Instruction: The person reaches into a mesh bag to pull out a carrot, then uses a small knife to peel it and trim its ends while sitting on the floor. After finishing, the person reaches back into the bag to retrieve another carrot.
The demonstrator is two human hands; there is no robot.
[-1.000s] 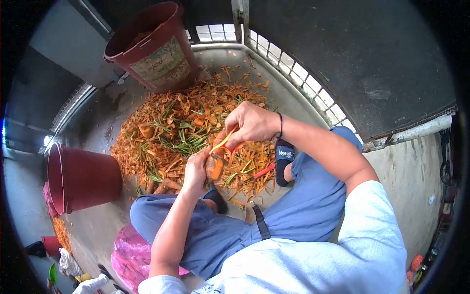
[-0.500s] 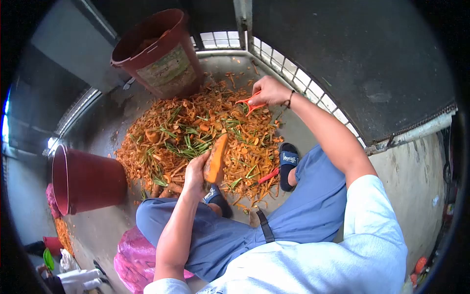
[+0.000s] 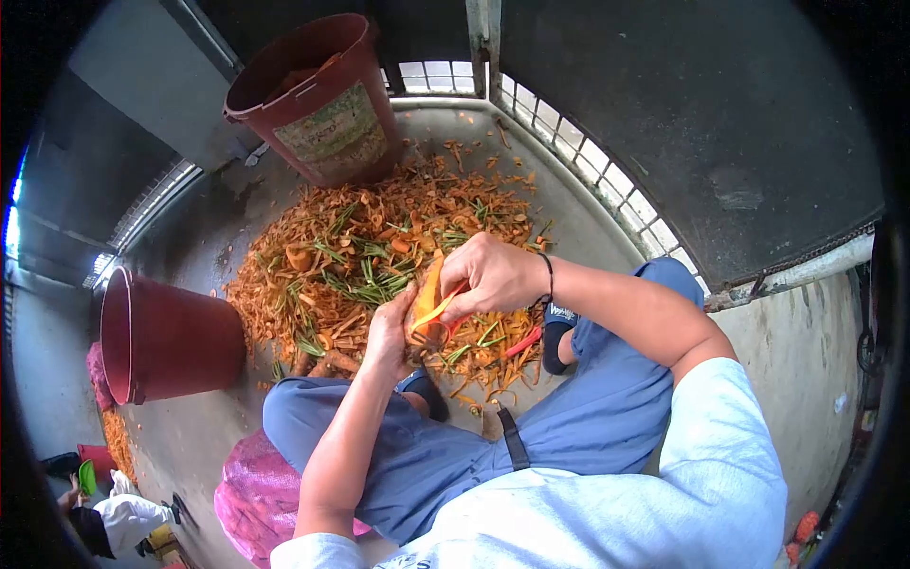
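Two hands meet over the middle of the floor, above the near edge of a big heap of peelings. The left hand [image 3: 391, 332] is closed around the lower part of a carrot [image 3: 424, 302], which stands almost upright and a little tilted. The right hand [image 3: 493, 275] is closed on an orange peeler [image 3: 438, 308], and the peeler lies against the side of the carrot. A dark band is around the right wrist.

Under the hands, the pile of carrot peelings [image 3: 370, 256] with green stalks mixed in covers the concrete floor [image 3: 199, 417] from the far edge toward the person's feet. A red tool [image 3: 523, 341] lies on the near right part of the pile, just beside a black slipper [image 3: 559, 322]. A few unpeeled carrots [image 3: 327, 362] lie at the near left edge of the pile, close to the left knee.

One brown bucket with a label [image 3: 318, 104] stands at the far edge of the floor, touching the pile. Another red bucket [image 3: 166, 337] stands at the left edge, apart from the pile. A pink mesh sack [image 3: 256, 493] lies at the near edge, beside the left leg.
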